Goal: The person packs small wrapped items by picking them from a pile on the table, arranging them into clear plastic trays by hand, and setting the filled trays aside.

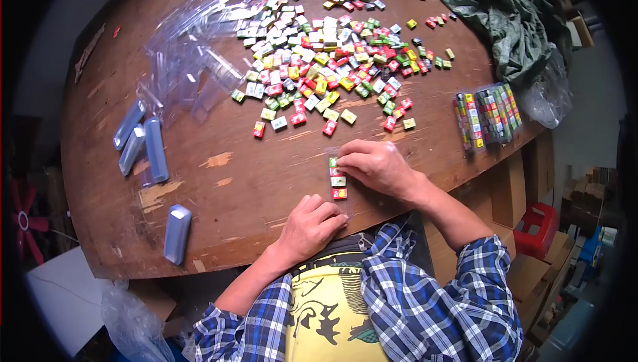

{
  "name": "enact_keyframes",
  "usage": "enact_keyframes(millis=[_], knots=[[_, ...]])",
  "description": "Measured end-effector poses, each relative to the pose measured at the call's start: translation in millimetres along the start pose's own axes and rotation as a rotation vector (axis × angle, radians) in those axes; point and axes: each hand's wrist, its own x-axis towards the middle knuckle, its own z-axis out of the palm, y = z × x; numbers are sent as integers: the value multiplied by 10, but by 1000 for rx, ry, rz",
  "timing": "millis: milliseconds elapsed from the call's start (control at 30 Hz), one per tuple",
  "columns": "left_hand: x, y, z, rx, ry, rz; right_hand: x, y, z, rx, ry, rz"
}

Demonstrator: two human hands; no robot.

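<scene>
A short row of small printed blocks (339, 181), green, red and white, lies in a narrow clear plastic tray (350, 208) near the table's front edge. My right hand (377, 168) is at the far end of this row, thumb and fingers pinched on a small block that they mostly cover. At the near end, my left hand (310, 224) rests on the table with fingers curled together, its fingertips holding the tray's end. Beyond both hands spreads a big loose pile of similar blocks (322, 63) in red, yellow, green, white and black.
Clear plastic sleeves (193, 50) are heaped at the left back. Several bluish plastic trays (156, 149) lie at the left, one tray (177, 234) nearer the edge. Filled packs (488, 116) sit at the right edge, beside a dark green sheet (508, 16). Below stands a red stool (537, 229).
</scene>
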Motion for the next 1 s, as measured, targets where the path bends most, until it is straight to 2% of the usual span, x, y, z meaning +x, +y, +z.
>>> enact_keyframes(millis=[167,233,267,367,533,667,733,800,867,1000], knots=[[18,10,-24,-6,24,22,15,66,-192,-56,142,29],[25,24,-45,-23,65,30,-18,265,-326,-291,337,249],[25,40,-63,-18,68,35,-16,333,-370,-293,341,244],[27,94,-117,30,110,-31,-1,477,-487,-467,289,425],[-55,89,-124,85,59,-122,-20,512,-433,-521,240,345],[-27,37,-71,105,49,-75,-78,362,-412,-270,287,334],[-22,37,-55,107,67,-86,-189,143,-291,-71,232,126],[-43,48,-56,111,78,-94,-273,-86,-173,-7,101,-35],[-38,54,-65,106,75,-96,-383,-258,-29,112,-3,-56],[-11,35,-60,106,70,-86,-458,-347,140,107,-42,-43]])
